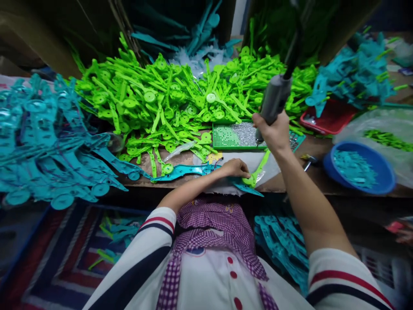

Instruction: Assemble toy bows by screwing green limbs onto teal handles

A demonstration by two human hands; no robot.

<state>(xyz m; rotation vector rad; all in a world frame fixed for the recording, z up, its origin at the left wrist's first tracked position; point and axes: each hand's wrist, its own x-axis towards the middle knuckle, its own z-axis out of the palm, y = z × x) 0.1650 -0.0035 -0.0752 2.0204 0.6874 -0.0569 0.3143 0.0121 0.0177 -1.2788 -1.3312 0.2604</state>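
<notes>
My right hand is wrapped round a grey power screwdriver, whose tip points down over a green tray of small silver screws. On the bench edge my left hand has its fingers curled down onto a long teal plastic part and the round end of a lime green plastic arm. Both pieces lie on a pale sheet at the bench edge. The green arm slants up to the right, toward the tray. The left fingertips are partly hidden.
A big heap of lime green arms fills the back. Teal parts are stacked at left, more at back right. A red tray, a blue bowl of small teal pieces and a hammer-like tool stand at right.
</notes>
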